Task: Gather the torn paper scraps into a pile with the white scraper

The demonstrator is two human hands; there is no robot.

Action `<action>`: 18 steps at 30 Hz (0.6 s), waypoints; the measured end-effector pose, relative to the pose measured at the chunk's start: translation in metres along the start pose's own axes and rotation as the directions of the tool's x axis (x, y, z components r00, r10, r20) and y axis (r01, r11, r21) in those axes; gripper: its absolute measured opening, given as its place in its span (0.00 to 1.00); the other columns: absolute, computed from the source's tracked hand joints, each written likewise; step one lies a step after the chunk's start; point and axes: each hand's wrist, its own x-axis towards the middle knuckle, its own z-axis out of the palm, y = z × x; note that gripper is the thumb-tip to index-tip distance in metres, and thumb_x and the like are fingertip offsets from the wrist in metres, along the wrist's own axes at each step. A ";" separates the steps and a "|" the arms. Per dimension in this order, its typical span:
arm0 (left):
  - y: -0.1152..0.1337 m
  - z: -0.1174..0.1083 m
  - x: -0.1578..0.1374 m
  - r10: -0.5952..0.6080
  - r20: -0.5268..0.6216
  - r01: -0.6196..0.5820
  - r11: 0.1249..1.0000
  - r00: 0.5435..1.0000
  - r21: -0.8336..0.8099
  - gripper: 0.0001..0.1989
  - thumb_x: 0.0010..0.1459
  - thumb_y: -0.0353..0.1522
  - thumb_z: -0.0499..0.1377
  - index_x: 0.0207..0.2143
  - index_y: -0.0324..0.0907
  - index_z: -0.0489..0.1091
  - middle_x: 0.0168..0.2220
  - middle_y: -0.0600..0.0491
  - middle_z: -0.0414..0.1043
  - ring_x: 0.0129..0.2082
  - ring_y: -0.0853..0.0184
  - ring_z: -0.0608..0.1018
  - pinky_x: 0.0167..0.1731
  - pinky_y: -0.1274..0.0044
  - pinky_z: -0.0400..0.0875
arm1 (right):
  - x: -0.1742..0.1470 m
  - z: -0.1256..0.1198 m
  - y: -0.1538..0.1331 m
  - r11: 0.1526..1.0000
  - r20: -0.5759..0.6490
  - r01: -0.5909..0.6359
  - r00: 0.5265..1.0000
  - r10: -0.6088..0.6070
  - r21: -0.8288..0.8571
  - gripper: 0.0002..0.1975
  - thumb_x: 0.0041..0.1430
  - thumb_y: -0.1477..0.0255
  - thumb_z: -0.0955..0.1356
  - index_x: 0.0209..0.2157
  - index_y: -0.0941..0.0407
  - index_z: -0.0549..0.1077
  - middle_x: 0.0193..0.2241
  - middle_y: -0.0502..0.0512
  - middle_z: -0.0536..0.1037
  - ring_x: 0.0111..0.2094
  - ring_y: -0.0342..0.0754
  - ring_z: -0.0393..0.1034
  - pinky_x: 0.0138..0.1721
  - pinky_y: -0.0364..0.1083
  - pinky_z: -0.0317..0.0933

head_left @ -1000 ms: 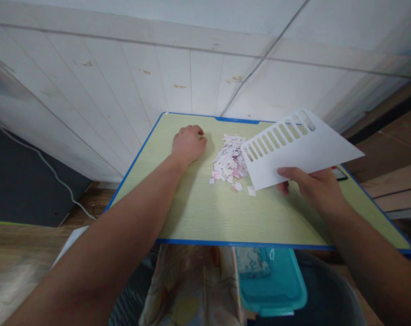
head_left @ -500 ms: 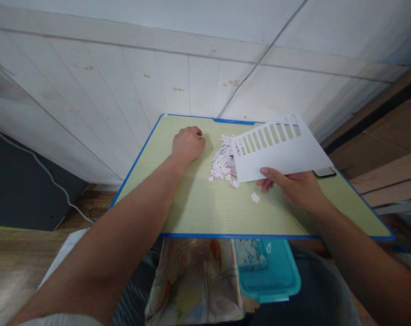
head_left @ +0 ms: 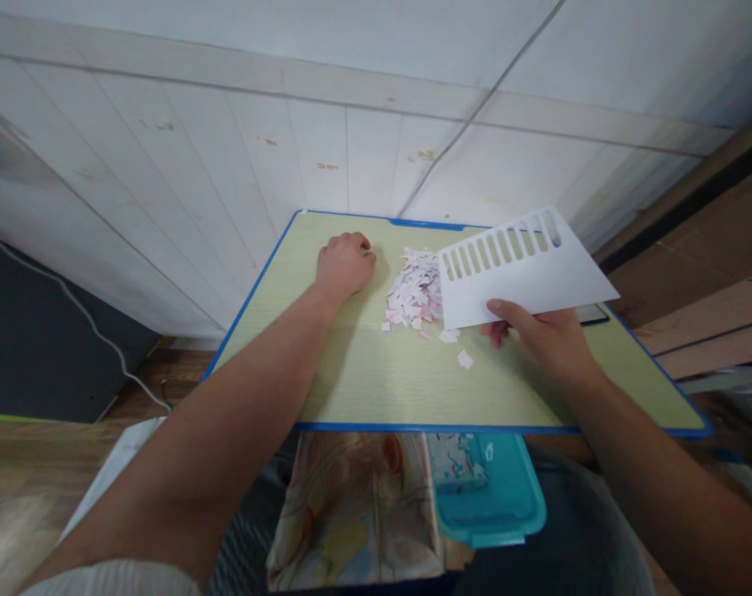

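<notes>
Card (head_left: 518,285) pinched in my right hand (head_left: 543,339); left hand (head_left: 344,263) curled, contents unclear. Best hold card steady beside paper scraps (head_left: 413,290).

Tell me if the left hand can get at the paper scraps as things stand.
Likely yes: the left hand is beside the paper scraps with nothing visible between, and the slotted card in the right hand overlaps just their right edge.

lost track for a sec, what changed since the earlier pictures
The right hand moved the slotted white card left toward the paper scraps, then slightly back right. Nothing was gripped or released; the left hand stayed on the table.
</notes>
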 end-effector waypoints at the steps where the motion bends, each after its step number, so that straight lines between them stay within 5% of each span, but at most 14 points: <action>1: 0.000 0.000 0.000 0.001 -0.003 -0.001 1.000 1.000 -0.003 0.19 0.68 0.32 0.58 0.57 0.44 0.82 0.62 0.42 0.82 0.66 0.48 0.78 0.68 0.58 0.72 | 0.000 0.000 -0.001 1.000 0.004 -0.003 1.000 0.003 -0.003 0.21 0.61 0.51 0.79 0.24 0.49 0.79 0.22 0.57 0.82 0.20 0.53 0.72 0.23 0.54 0.72; 11: -0.003 0.002 0.001 0.006 -0.004 -0.006 1.000 1.000 -0.006 0.19 0.68 0.32 0.57 0.56 0.44 0.82 0.62 0.41 0.82 0.65 0.48 0.79 0.67 0.59 0.72 | 0.001 -0.007 -0.003 0.999 -0.001 -0.036 0.999 0.036 0.006 0.17 0.55 0.58 0.79 0.22 0.50 0.75 0.18 0.52 0.79 0.18 0.50 0.70 0.20 0.50 0.68; 18: -0.001 0.001 0.001 0.000 0.004 0.000 1.000 1.000 -0.016 0.20 0.68 0.32 0.57 0.57 0.43 0.82 0.62 0.40 0.82 0.65 0.49 0.78 0.68 0.59 0.71 | -0.011 -0.012 0.000 0.999 -0.041 -0.038 0.998 0.038 -0.007 0.19 0.57 0.53 0.81 0.26 0.52 0.79 0.23 0.57 0.83 0.20 0.53 0.74 0.24 0.52 0.73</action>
